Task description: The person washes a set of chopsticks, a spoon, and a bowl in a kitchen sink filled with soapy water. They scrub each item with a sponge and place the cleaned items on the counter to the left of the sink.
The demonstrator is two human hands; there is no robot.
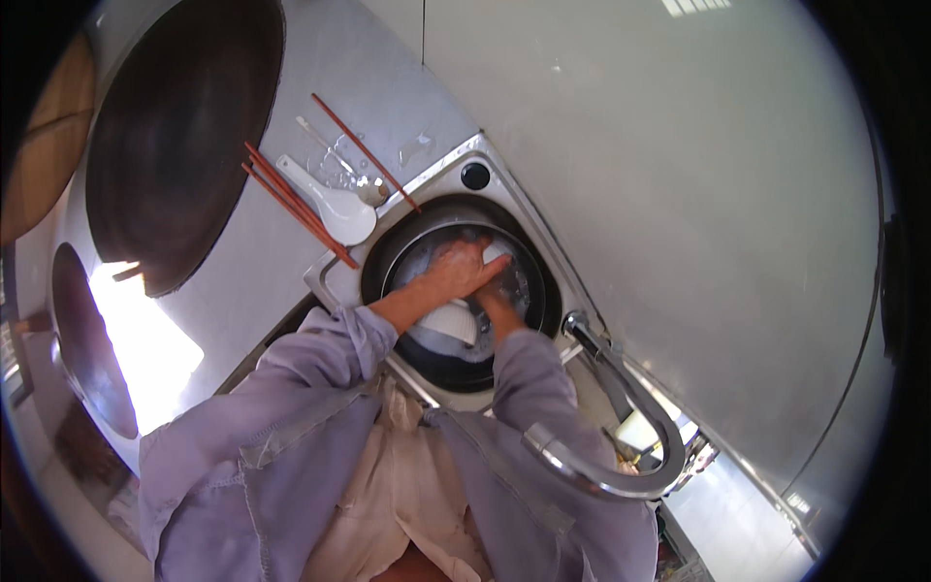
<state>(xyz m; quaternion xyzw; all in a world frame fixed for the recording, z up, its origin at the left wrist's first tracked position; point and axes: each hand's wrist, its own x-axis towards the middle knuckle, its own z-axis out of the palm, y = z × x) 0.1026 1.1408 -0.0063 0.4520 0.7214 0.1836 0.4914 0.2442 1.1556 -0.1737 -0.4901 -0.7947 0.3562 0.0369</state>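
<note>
Inside the sink, a round dark pan holds cloudy, sudsy water. My left hand is over the water, its thumb and fingers around a white dish of which only a small part shows. My right hand reaches in from the right under the left one; its fingers are hidden, so its grip cannot be made out. A white ribbed bowl lies tilted in the suds below my left wrist.
Beside the sink lie a white soup spoon, a thinner spoon and several red-brown chopsticks. One chopstick reaches over the sink rim. A curved faucet arches at right. A large wok stands left.
</note>
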